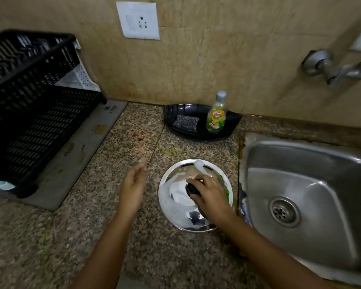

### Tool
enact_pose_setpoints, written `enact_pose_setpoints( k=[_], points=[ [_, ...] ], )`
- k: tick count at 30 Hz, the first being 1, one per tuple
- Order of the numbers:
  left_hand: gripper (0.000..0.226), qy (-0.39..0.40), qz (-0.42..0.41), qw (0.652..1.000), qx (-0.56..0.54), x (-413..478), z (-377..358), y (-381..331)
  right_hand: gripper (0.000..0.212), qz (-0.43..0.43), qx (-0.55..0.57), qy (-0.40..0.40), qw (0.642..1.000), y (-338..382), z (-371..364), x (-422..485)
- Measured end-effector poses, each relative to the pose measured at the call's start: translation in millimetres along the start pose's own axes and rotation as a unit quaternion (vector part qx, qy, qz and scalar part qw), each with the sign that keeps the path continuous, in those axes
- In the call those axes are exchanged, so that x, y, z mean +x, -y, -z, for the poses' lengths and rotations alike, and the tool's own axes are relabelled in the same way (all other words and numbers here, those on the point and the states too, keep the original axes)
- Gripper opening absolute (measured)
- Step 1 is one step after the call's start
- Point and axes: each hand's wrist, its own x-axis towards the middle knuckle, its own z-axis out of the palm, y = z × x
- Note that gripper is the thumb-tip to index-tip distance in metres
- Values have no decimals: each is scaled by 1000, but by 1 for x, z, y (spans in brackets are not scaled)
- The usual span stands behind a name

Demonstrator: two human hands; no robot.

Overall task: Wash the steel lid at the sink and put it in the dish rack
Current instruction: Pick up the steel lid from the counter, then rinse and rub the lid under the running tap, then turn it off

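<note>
The steel lid (175, 197) lies flat on the counter (117, 236), near its right edge just beside the sink (308, 184), with white foam on its surface. My right hand (211, 195) has its fingers closed around the black knob (191, 189) in the middle of the lid. My left hand (133, 184) hangs open beside the lid, holding nothing. The dish rack (29, 101) stands at the far left corner of the counter, well apart from the lid
</note>
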Motion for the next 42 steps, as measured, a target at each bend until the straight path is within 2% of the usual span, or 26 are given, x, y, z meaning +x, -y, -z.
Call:
enact_pose_setpoints(
  k=[4, 6, 11, 16, 23, 29, 31, 34, 37, 39, 42],
  points=[
    [35, -10, 11, 1000, 22, -4, -32, -16, 35, 49, 40, -17, 998, -19, 18, -17],
    [35, 3, 33, 999, -19, -11, -54, -27, 35, 83, 66, -40, 994, -27, 43, -21],
    [63, 80, 121, 986, -86, -28, -104, -59, 39, 98, 93, -82, 987, -60, 99, -34],
    [31, 112, 86, 986, -91, -53, -173, -88, 38, 99, 86, -109, 985, -115, 146, -61],
    [29, 76, 104, 978, -163, -85, -273, -122, 41, 39, 80, -131, 987, -177, 201, -91],
    [29, 105, 99, 967, -208, -94, -331, -143, 43, -13, 122, -150, 981, -218, 236, -101],
    [27, 115, 103, 962, -224, -91, -344, -149, 37, -31, 167, -175, 970, -226, 250, -101],
    [28, 140, 124, 951, -246, -87, -357, -160, 25, -58, 189, -262, 945, -241, 269, -97],
    [30, 161, 125, 946, -252, -81, -366, -169, 19, -147, 286, -321, 891, -251, 291, -89],
    [30, 162, 121, 947, -250, -77, -371, -175, 23, -202, 325, -346, 857, -258, 306, -77],
    [30, 149, 124, 953, -233, -72, -376, -179, 35, -237, 295, -363, 852, -267, 329, -52]
  ],
)
